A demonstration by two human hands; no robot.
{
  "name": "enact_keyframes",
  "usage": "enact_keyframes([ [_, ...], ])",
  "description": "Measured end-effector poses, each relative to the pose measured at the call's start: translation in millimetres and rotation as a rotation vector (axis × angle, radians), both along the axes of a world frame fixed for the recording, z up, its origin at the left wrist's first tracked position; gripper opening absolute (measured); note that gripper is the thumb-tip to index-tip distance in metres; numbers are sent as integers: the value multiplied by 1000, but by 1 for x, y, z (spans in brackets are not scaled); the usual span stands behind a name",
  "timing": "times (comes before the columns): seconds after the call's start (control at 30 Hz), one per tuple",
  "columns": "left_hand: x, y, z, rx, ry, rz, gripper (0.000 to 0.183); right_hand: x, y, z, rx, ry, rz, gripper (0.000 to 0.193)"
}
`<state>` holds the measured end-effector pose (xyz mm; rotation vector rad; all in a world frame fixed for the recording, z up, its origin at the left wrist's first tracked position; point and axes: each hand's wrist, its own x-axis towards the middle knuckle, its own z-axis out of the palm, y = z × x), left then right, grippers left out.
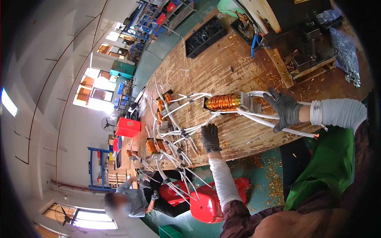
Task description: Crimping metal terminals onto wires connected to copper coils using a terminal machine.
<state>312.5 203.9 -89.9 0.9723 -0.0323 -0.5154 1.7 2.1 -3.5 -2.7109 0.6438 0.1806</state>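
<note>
A copper-wound coil (224, 102) with a metal bracket (250, 104) lies on the worn wooden table, white cables running out from both ends. My right hand (285, 110), in a dark grey glove, spreads its fingers over the white cables (260, 118) right of the bracket. One cable there ends in bare copper (316, 136), and a metal lug (326, 128) shows near my wrist. My left hand (210, 139), gloved the same way, rests open with fingers stretched near the table's front edge, just below the cables left of the coil. Whether it touches them I cannot tell.
More wired coils (152, 146) with tangled white cables cover the table's left end. At the back stand a black bin (206, 36), blue-handled pliers (254, 44) and a dark machine (309, 47). Red stools (206, 204) and a seated person (135, 202) are at lower left.
</note>
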Motion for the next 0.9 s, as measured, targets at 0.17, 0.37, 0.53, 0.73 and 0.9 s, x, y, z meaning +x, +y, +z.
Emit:
enact_keyframes([
  [0.17,31,-55,-15,-417,153,-84,62,-8,0,1,349,11,-176,117],
  [0.37,32,-83,-3,-800,-194,-375,87,3,14,-26,256,-74,-208,103],
  [0.53,26,-88,-5,-711,-98,-419,84,-5,15,-22,241,-100,-250,97],
  [0.73,3,-92,31,-462,-75,-358,58,7,14,-74,370,-388,-236,86],
  [0.9,-4,-74,40,-479,95,-278,42,-4,31,-56,168,-369,-226,83],
])
